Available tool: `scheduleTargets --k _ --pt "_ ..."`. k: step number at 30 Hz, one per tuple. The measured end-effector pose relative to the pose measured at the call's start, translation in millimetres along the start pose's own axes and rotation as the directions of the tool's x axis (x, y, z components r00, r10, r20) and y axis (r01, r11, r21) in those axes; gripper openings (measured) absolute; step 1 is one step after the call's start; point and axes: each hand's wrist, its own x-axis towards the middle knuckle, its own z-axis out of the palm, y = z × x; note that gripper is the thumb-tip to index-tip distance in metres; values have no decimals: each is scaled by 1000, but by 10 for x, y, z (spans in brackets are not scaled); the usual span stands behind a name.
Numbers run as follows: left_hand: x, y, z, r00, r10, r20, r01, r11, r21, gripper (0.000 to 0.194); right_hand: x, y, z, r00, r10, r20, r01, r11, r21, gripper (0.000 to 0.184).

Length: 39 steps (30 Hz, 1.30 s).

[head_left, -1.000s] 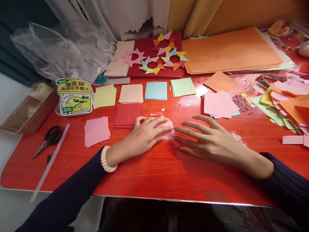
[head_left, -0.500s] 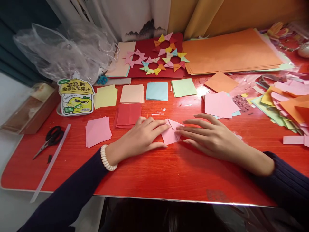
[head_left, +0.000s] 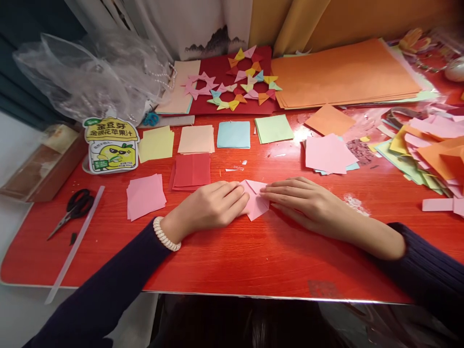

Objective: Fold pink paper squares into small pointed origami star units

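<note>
A small folded piece of pink paper (head_left: pixel 256 207) lies on the red table between my hands, its creased flaps partly visible. My left hand (head_left: pixel 217 203) closes on its left edge, the fingers bent together over the paper. On the opposite edge, my right hand (head_left: pixel 306 198) has its fingertips pressed together on the paper, with the thumb below them. Behind my left hand sits a stack of red paper squares (head_left: pixel 192 170). Pink paper squares (head_left: pixel 145 197) are piled to its left.
Yellow (head_left: pixel 156 144), peach (head_left: pixel 196 139), blue (head_left: pixel 234 134) and green paper stacks (head_left: pixel 274 128) form a row. Folded paper rings (head_left: pixel 200 85) lie behind. Scissors (head_left: pixel 74 210) and a clear strip (head_left: pixel 76 246) are at left; paper scraps (head_left: pixel 435 152) heap at right.
My left fingers have drawn together and bent over the paper's left edge. My right fingers have come closer together. The pink paper has turned slightly between them.
</note>
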Motion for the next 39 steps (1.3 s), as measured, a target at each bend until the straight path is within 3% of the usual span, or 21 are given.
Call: scheduleTargets --k 6,13,18,21,25,29,39 --pt "-16 -18 15 1000 -10 -21 8 997 -76 43 4 -7 7 1000 26 8 -26 1000 3 28" --pt "-27 28 25 997 41 71 -43 999 27 22 1 -20 -4 1000 0 -1 0 1000 18 28" --pt "-3 63 45 990 -140 28 143 976 -165 17 1 -34 -18 1000 -9 0 9 1000 1 27" --pt "45 110 25 957 -269 107 289 906 -308 18 -9 -38 -19 999 -27 25 28 999 -22 26" --pt "110 167 -11 895 -368 251 446 739 -506 23 -21 -41 -16 999 -11 51 13 999 -47 26" --pt "138 190 0 820 -473 323 565 582 -584 22 -14 -59 -5 999 -30 15 30 999 -41 24" --pt "190 224 14 752 -563 341 639 501 -584 19 -29 -102 -25 1000 -11 -1 11 999 -32 28"
